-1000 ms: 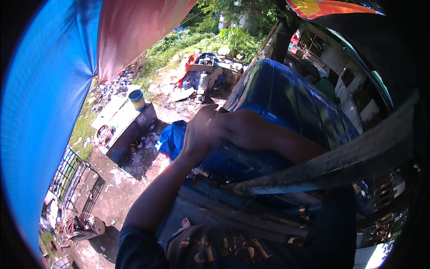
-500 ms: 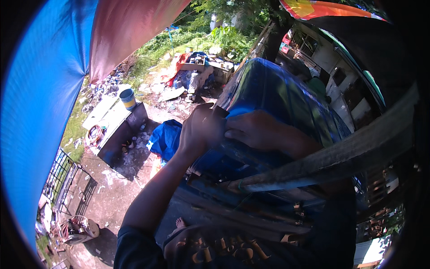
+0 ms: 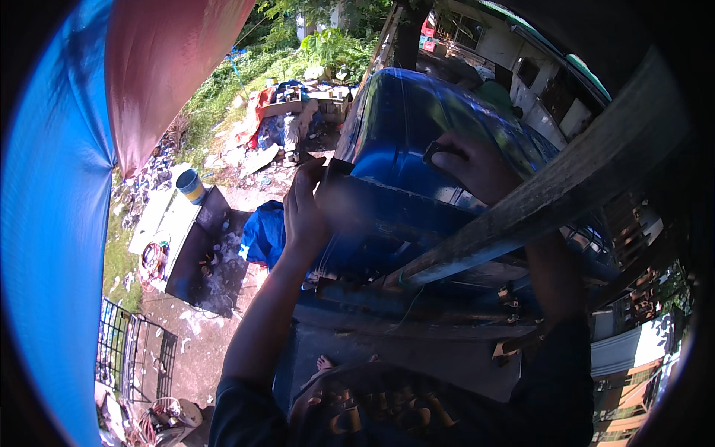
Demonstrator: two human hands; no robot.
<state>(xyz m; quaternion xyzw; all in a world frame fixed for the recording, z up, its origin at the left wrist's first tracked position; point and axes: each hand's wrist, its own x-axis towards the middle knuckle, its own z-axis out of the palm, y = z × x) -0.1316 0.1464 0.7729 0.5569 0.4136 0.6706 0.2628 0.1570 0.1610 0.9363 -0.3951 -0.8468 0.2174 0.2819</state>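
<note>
So the right hand [image 3: 477, 170] is curled around a small dark piece [image 3: 431, 153], kinda held up over the big blue vehicle body [image 3: 406, 112], and a thick beam [image 3: 544, 197] cuts across in front of that arm. The left hand [image 3: 304, 214] is raised, fingers bent, right by a dark flat block [image 3: 340, 167]. There's a blurry patch there, so can't tell if it's gripping. Off left, a blue bucket [image 3: 190, 186] sits on a pale surface [image 3: 155, 221].
</note>
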